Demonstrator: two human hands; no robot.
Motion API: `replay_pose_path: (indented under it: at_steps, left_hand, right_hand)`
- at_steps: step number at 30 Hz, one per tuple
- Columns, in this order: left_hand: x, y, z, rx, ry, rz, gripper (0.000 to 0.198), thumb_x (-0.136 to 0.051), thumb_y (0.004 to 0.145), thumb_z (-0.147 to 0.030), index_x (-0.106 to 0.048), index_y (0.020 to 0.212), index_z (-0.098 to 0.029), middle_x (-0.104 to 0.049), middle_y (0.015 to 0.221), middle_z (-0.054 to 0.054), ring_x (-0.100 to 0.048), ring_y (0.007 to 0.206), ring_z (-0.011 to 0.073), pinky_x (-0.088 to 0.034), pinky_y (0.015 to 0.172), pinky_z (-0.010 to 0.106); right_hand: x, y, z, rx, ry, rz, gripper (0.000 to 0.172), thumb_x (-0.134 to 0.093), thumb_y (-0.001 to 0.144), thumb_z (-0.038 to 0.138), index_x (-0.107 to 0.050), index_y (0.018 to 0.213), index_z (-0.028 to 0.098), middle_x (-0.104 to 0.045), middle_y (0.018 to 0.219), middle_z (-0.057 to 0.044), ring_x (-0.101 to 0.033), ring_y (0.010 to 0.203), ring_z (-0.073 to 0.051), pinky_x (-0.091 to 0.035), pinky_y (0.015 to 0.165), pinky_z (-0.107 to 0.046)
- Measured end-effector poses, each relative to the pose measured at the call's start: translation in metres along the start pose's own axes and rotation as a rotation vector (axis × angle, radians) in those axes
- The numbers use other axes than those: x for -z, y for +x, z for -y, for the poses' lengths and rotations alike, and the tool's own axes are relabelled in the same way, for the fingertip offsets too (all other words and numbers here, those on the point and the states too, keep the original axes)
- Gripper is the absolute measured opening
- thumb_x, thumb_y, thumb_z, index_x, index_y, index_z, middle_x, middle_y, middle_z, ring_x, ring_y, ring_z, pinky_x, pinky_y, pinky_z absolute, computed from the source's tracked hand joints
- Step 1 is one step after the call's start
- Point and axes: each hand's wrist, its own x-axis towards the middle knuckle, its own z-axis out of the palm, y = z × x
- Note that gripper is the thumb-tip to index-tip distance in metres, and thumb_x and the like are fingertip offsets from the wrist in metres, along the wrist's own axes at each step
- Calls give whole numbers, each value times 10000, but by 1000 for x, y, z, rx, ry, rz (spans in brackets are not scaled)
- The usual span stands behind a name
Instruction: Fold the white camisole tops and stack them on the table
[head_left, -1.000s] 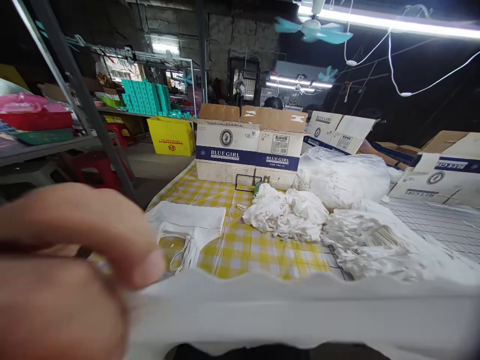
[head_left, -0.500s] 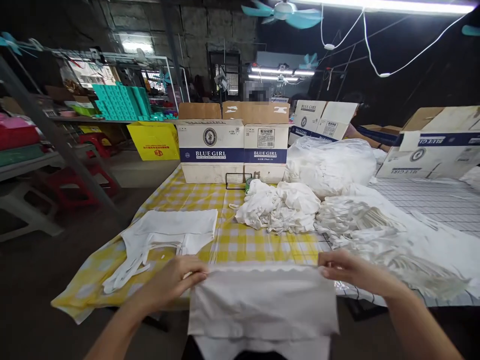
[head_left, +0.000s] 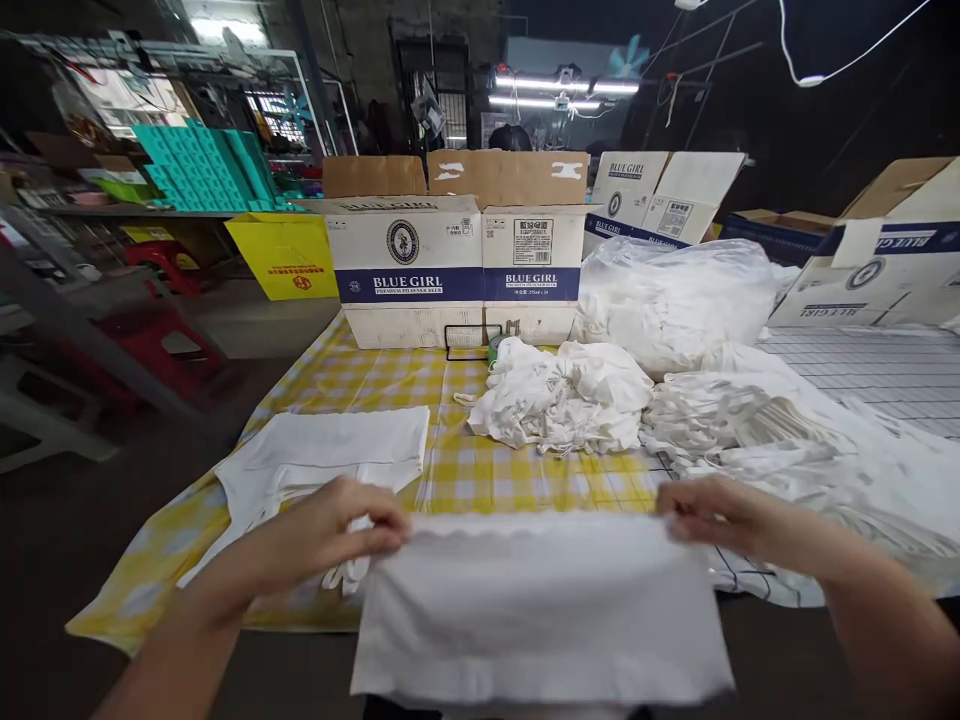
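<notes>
A white cloth piece (head_left: 540, 605) with a scalloped top edge is stretched out in front of me over the near table edge. My left hand (head_left: 330, 525) pinches its top left corner. My right hand (head_left: 720, 515) pinches its top right corner. Both hands are closed on the cloth. To the left, a flat folded white garment (head_left: 330, 455) with straps lies on the yellow checked tablecloth (head_left: 495, 475). A crumpled heap of white cloth (head_left: 562, 405) sits just beyond the piece I hold.
An open Blue Girl cardboard box (head_left: 450, 270) stands at the table's back, with more boxes (head_left: 870, 280) to the right. A clear bag of white fabric (head_left: 675, 300) and a loose white pile (head_left: 757, 430) fill the right side. Red stools (head_left: 165, 340) and shelving stand left.
The view has tilted down and the cloth now sits lower and closer. My hands keep their hold on its top corners; a second ago my left hand was blurred close to the camera.
</notes>
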Motion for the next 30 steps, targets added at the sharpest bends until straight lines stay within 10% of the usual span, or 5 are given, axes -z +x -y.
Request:
replay_pose_path:
  at_steps: [2,10,17,23,30]
  left_hand:
    - [-7,34,21,46,-23,-47,205,-509,815,-332,-645,829,-180,-629,761,-5,-549,706,138,-383,642,213]
    - [-61,122,88,207,35,-270,329,-540,710,-214,-629,1027,-193,-652,965,55,-586,901,233,-427,780,302]
    - [-61,132,104,179,10,-358,594,-590,689,-149,-462,1267,-202,-552,1162,73,-551,1016,216,-423,904,329]
    - [-97,122,101,246,221,-697,709,-563,785,-232,-220,1406,-236,-452,1244,103,-524,1067,229,-455,892,387]
    - [-139,91,95,122,541,-472,450,-374,911,-283,-357,1360,-277,-315,1455,56,-266,1337,249,-261,1063,489]
  right_hand:
    - [-18,36,-16,-26,-36,151,214,-482,827,360,-607,751,204,-570,667,1,-487,594,-128,-364,540,-222]
    - [-96,109,-83,-214,-211,-82,122,-478,738,200,-585,795,183,-609,708,-23,-541,660,-173,-348,590,-249]
    - [-102,121,-90,-199,-236,-245,184,-440,772,195,-589,881,192,-615,910,-63,-566,850,-204,-406,726,-281]
    - [-132,98,-79,-140,-437,-506,368,-407,859,254,-497,1210,188,-497,1241,-123,-449,1144,-270,-359,934,-402]
    - [-159,50,-85,-77,-502,-266,510,-314,929,412,-241,1418,285,-212,1493,-19,-180,1365,-226,-217,1071,-448]
